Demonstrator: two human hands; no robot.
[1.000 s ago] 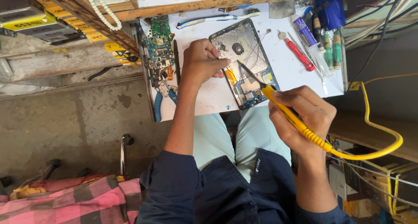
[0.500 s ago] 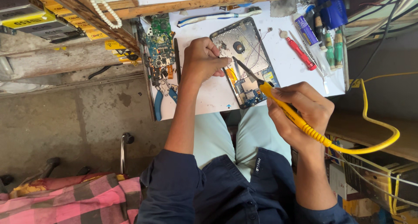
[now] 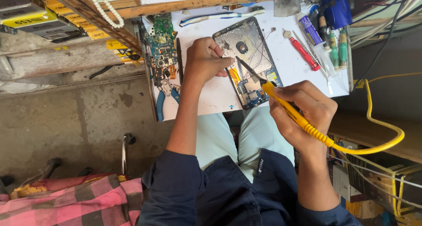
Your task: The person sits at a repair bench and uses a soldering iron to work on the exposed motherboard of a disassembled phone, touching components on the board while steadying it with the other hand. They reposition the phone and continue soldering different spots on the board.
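The right hand (image 3: pixel 307 114) is wrapped around a yellow soldering iron (image 3: pixel 290 109), fingers closed on its ribbed grip, with the dark tip angled down onto the opened phone (image 3: pixel 248 63) that lies in the middle of the white worktop (image 3: pixel 211 98). The left hand (image 3: pixel 206 59) rests on the phone's left edge, fingers curled together and pinching something too small to make out — possibly fine wire or tweezers.

To do this step well, the left hand would best press the phone flat so it cannot slide, while the right keeps the iron at a shallow angle and touches only the one joint, briefly, with the coiled yellow cord (image 3: pixel 378 142) trailing free of the board.

The phone is a flat rounded rectangle: a dull grey metal plate with a round dark opening, and a blue circuit section at its near end. A second bare circuit board (image 3: pixel 160 45), green and blue and densely studded, lies at the worktop's left edge, blue-handled pliers (image 3: pixel 167 96) just below it. To the right sit a red-handled screwdriver (image 3: pixel 305 52) and two green-handled ones (image 3: pixel 337 50) — smooth plastic against the matte worktop.
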